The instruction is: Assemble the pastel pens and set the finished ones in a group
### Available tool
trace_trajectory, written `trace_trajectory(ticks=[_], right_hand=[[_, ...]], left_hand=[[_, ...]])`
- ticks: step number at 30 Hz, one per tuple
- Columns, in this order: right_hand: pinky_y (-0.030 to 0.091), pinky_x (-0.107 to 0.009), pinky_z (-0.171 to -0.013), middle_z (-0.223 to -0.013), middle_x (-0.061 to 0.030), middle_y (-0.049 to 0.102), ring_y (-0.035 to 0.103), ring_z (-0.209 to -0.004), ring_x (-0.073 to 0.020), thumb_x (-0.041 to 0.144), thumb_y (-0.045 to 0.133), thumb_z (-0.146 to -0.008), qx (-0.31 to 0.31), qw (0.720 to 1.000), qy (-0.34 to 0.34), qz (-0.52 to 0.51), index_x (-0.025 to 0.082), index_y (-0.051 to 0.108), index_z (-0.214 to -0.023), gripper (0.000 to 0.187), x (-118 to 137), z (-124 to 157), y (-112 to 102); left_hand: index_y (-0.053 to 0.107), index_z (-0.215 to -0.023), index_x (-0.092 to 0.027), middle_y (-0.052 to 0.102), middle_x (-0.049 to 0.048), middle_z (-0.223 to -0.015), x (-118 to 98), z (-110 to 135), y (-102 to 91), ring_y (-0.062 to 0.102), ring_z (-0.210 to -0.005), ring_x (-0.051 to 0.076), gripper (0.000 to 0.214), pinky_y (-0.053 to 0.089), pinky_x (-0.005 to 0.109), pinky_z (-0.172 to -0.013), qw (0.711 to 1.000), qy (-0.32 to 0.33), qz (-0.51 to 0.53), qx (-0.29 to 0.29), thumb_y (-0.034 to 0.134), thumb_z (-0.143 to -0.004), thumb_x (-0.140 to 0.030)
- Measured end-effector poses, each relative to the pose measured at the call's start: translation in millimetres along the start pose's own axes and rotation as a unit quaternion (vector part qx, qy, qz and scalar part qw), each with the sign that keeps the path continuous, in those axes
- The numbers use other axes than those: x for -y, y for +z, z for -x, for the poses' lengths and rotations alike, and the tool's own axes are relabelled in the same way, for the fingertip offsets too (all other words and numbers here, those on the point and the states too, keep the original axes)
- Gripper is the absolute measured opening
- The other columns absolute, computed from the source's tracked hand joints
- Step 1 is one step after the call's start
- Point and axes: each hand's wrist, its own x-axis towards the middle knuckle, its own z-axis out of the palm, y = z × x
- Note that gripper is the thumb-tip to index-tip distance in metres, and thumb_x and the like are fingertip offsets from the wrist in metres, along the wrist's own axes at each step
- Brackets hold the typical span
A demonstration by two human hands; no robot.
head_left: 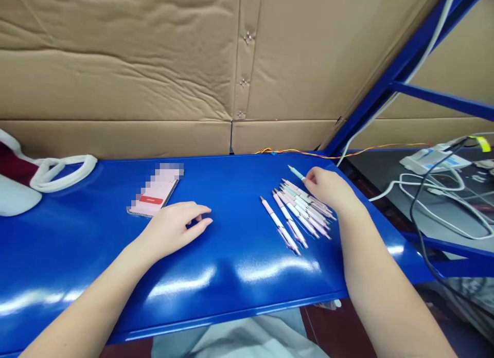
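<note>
Between the fingertips of my right hand (322,185) is a mint-green pen (296,172), its tip pointing up and to the left. It is held at the far edge of a cluster of pens (304,209) in pink, white and mint, lying side by side on the blue table (231,203). One pink and white pen (280,225) lies at the cluster's left side. My left hand (181,224) rests on the table with loosely curved fingers, thumb and forefinger apart, holding nothing. Just beyond it lies a phone (156,191), partly blurred out by pixels.
White padded straps (65,175) and a pale rounded object (17,196) sit at the far left. Cardboard (154,65) backs the table. Thin coloured wires (293,151) run along the rear edge. White cables (443,193) tangle on a dark surface to the right, beyond a blue metal frame (436,95).
</note>
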Motion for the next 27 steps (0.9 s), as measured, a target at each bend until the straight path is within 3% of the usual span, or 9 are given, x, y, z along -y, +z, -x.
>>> trace_trajectory(ticks=[2,4,6,9,10,12,19,25,27], right_hand=[[0.043,-0.031,-0.064,-0.079,-0.0065,0.065,0.060,-0.072,-0.0206,0.023,0.052,-0.079,-0.104,0.988,-0.016,-0.109,0.018,0.060,-0.093,0.017,12.6,6.3,-5.2],[0.046,-0.031,-0.063,-0.083,-0.0040,0.063,0.059,-0.068,-0.0176,0.027,0.054,-0.078,-0.153,0.941,-0.041,-0.299,0.020,0.055,-0.109,0.031,35.7,18.1,-8.2],[0.049,-0.030,-0.059,-0.084,-0.0023,0.062,0.060,-0.065,-0.0160,0.030,0.056,-0.077,-0.054,0.861,-0.062,-0.502,0.022,0.055,-0.108,0.032,66.1,35.2,-6.8],[0.053,-0.033,-0.074,-0.081,-0.0016,0.064,0.065,-0.079,-0.0175,0.030,0.063,-0.074,0.133,0.742,-0.056,-0.655,0.020,0.055,-0.090,0.020,110.6,63.8,3.2],[0.052,-0.034,-0.078,-0.080,-0.0013,0.065,0.066,-0.081,-0.0174,0.030,0.065,-0.073,0.181,0.710,-0.048,-0.679,0.019,0.054,-0.086,0.020,122.0,72.2,7.8],[0.052,-0.032,-0.081,-0.076,-0.0002,0.065,0.065,-0.079,-0.0148,0.031,0.066,-0.074,0.242,0.681,-0.034,-0.690,0.019,0.052,-0.084,0.022,137.8,85.4,17.1],[0.056,-0.024,-0.065,-0.081,0.0028,0.060,0.064,-0.083,-0.0133,0.035,0.070,-0.072,0.349,0.656,-0.028,-0.669,0.020,0.048,-0.084,0.030,148.7,102.7,40.7],[0.048,-0.017,-0.042,-0.062,0.0052,0.053,0.059,-0.056,-0.0101,0.031,0.064,-0.075,0.317,0.752,-0.076,-0.573,0.019,0.049,-0.080,0.020,147.0,101.2,42.1],[0.043,-0.016,-0.037,-0.058,0.0061,0.050,0.054,-0.049,-0.0088,0.031,0.061,-0.075,0.319,0.766,-0.088,-0.551,0.019,0.049,-0.079,0.018,144.0,96.6,38.5]], left_hand=[[0.065,-0.106,-0.023,0.067,0.0025,-0.087,-0.7,-0.3,0.3,0.062,-0.078,0.016,0.035,0.049,0.026,-0.070,1.000,0.002,-0.003,-0.002,0.043,-0.091,-0.045],[0.065,-0.106,-0.023,0.068,0.0024,-0.087,-2.2,-0.5,1.1,0.062,-0.079,0.016,0.034,0.048,0.026,-0.070,1.000,0.010,-0.004,-0.004,0.043,-0.091,-0.044],[0.065,-0.105,-0.022,0.068,0.0027,-0.087,-4.9,-0.6,2.2,0.062,-0.081,0.016,0.032,0.048,0.026,-0.072,1.000,0.022,-0.002,-0.009,0.044,-0.092,-0.042],[0.064,-0.106,-0.021,0.068,0.0036,-0.092,-11.6,-1.1,3.7,0.062,-0.086,0.017,0.030,0.048,0.028,-0.078,0.999,0.038,0.013,-0.018,0.044,-0.093,-0.040],[0.063,-0.108,-0.021,0.068,0.0042,-0.095,-14.6,-1.4,4.0,0.061,-0.088,0.017,0.030,0.048,0.029,-0.080,0.999,0.042,0.022,-0.022,0.044,-0.093,-0.039],[0.059,-0.113,-0.019,0.066,0.0056,-0.102,-21.2,-2.4,4.6,0.060,-0.090,0.018,0.031,0.048,0.030,-0.080,0.997,0.044,0.049,-0.028,0.044,-0.093,-0.038],[0.058,-0.107,-0.019,0.061,0.0062,-0.105,-41.7,-4.7,11.8,0.057,-0.097,0.016,0.021,0.048,0.027,-0.084,0.978,0.046,0.183,-0.088,0.043,-0.093,-0.025],[0.058,-0.100,-0.019,0.062,0.0051,-0.101,-48.1,-3.0,15.2,0.059,-0.090,0.014,0.016,0.049,0.025,-0.078,0.978,0.009,0.190,-0.082,0.045,-0.093,-0.024],[0.058,-0.099,-0.019,0.062,0.0043,-0.097,-45.4,-2.9,13.4,0.059,-0.087,0.013,0.016,0.049,0.024,-0.075,0.984,0.019,0.159,-0.073,0.045,-0.092,-0.024]])
